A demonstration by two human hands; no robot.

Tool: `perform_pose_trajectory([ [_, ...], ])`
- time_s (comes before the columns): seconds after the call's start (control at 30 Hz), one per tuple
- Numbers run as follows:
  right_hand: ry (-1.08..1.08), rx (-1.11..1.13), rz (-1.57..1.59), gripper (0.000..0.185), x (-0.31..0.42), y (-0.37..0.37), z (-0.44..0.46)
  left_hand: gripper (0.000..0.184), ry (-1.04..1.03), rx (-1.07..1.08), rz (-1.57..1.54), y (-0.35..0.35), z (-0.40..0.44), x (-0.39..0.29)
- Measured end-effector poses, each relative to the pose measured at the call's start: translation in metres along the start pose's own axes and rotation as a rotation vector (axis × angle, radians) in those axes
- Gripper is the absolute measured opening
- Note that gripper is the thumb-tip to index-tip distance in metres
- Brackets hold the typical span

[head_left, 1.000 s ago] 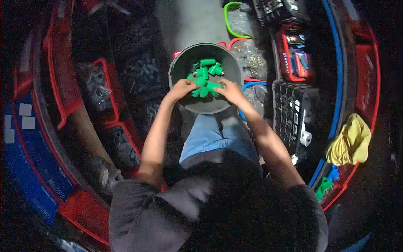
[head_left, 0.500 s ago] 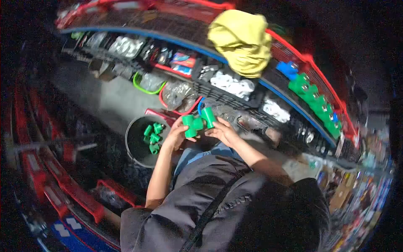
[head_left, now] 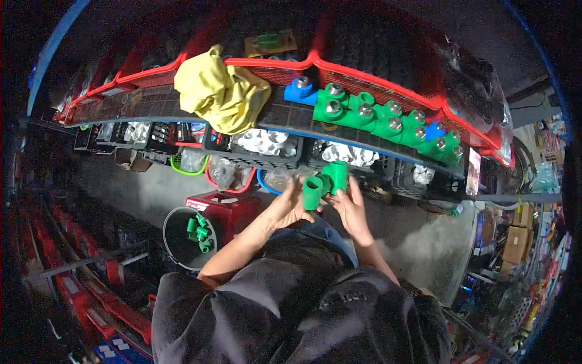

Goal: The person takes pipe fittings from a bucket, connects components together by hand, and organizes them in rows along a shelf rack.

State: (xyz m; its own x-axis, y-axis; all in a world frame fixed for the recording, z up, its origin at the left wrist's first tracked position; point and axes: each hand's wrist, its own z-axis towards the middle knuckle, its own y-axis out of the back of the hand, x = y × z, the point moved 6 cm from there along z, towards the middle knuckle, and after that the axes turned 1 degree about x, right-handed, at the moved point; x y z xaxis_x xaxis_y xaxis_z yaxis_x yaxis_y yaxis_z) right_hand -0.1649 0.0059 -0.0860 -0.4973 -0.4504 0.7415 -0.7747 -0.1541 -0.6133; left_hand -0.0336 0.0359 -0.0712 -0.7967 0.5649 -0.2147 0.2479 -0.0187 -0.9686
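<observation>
Fingers of my left hand (head_left: 287, 209) are wrapped round a green pipe fitting (head_left: 312, 193) with a round open end facing up. My right hand (head_left: 350, 212) grips another green fitting (head_left: 336, 177), tilted and close beside the first. Both are held in front of my body, below the shelf edge. To the lower left, a grey bucket (head_left: 165, 232) has several green fittings (head_left: 199, 230) inside. Along the shelf stands a row of green fittings (head_left: 377, 119) with metal inserts, with a blue fitting (head_left: 301, 91) at its left end.
A yellow cloth (head_left: 221, 91) lies over the shelf edge. Under the shelf are black crates of white fittings (head_left: 265, 142) and colored baskets (head_left: 224, 175). A red box (head_left: 236, 209) stands beside the bucket. Cartons (head_left: 515, 244) are at the far right.
My view has swung right, from the bucket to the shelf. My hands have come out of the bucket with green fittings, and these are now held farther right of it.
</observation>
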Motion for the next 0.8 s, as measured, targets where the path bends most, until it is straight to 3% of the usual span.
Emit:
perform_pose_trajectory([
  [0.13,0.046,-0.053,-0.183,0.047,0.019,0.016,-0.001,0.043,-0.158,-0.189,0.314,0.004,0.013,0.001],
  [0.23,0.057,-0.037,-0.216,0.047,0.019,0.019,0.004,0.075,-0.356,-0.397,0.493,-0.016,0.007,-0.025],
  [0.27,0.060,-0.020,-0.214,0.048,0.020,0.018,0.005,0.090,-0.396,-0.371,0.493,-0.022,0.005,-0.036],
  [0.33,0.067,-0.014,-0.223,0.049,0.026,0.011,0.006,0.094,-0.591,-0.372,0.545,-0.033,-0.001,-0.063],
  [0.4,0.120,0.028,-0.365,0.053,0.035,-0.002,0.004,0.087,-0.708,-0.381,0.731,-0.049,-0.005,-0.090],
  [0.47,0.162,0.019,-0.341,0.054,0.048,-0.020,0.000,0.073,-0.799,-0.549,0.973,-0.053,-0.008,-0.119],
  [0.53,0.303,0.042,-0.453,0.052,0.058,-0.033,0.000,0.064,-0.769,-0.620,1.325,-0.061,-0.001,-0.143],
  [0.63,0.679,0.049,-1.239,0.046,0.081,-0.059,-0.001,0.053,-0.759,-0.491,1.477,-0.069,0.017,-0.166],
  [0.67,0.691,0.053,-1.297,0.049,0.083,-0.065,0.002,0.053,-0.761,-0.440,1.421,-0.056,0.026,-0.173],
  [0.73,0.717,0.069,-1.388,0.049,0.080,-0.072,0.014,0.055,-0.922,-0.447,1.777,-0.064,0.029,-0.182],
  [0.8,0.763,0.087,-1.503,0.052,0.077,-0.081,0.025,0.055,-0.891,-0.414,1.825,-0.060,0.036,-0.187],
])
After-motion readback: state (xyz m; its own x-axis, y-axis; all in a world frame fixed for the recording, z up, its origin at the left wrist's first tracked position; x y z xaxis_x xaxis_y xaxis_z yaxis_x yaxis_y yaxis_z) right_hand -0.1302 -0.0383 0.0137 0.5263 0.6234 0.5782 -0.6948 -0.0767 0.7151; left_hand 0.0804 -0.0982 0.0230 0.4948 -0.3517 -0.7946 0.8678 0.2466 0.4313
